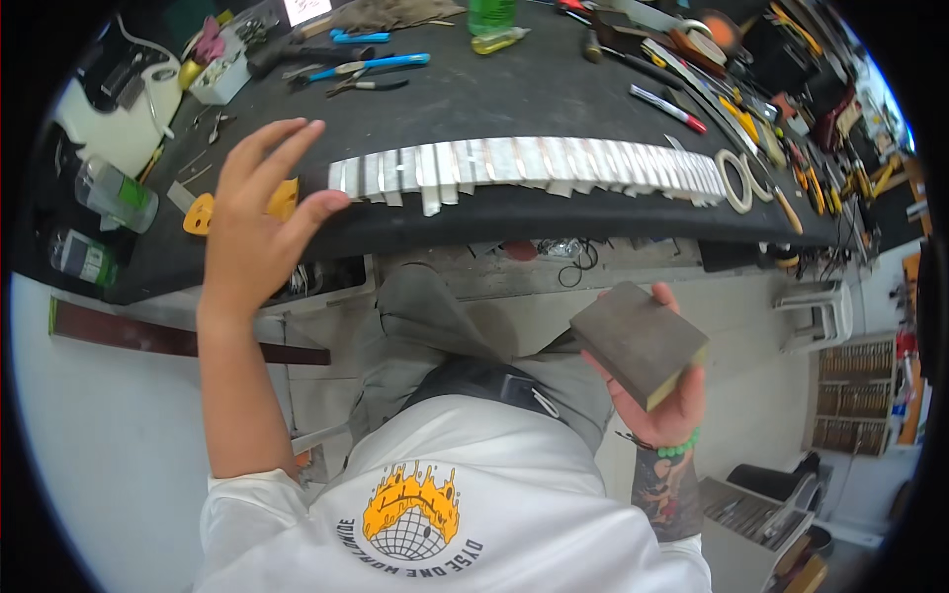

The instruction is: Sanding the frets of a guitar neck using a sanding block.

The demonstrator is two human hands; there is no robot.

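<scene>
Across the bench's near edge lies a guitar neck [554,163], covered in strips of silvery-white tape with thin metal frets showing between them. Several tape ends hang over its near side. My left hand [252,212] hovers at the neck's left end, fingers apart and holding nothing; its thumb tip is close to that end, and I cannot tell if it touches. Behind this hand a yellow piece [201,213] is partly hidden. Below the bench edge on the right, my right hand [677,413] grips a grey sanding block [638,336] with a yellowish side, palm up beneath it.
The dark bench top [494,99] carries blue-handled pliers [371,67], a red-and-white marker [668,108] and a green bottle [491,15]. White rings [733,181] lie by the neck's right end, near several hand tools. Clear bottles [117,193] stand at left.
</scene>
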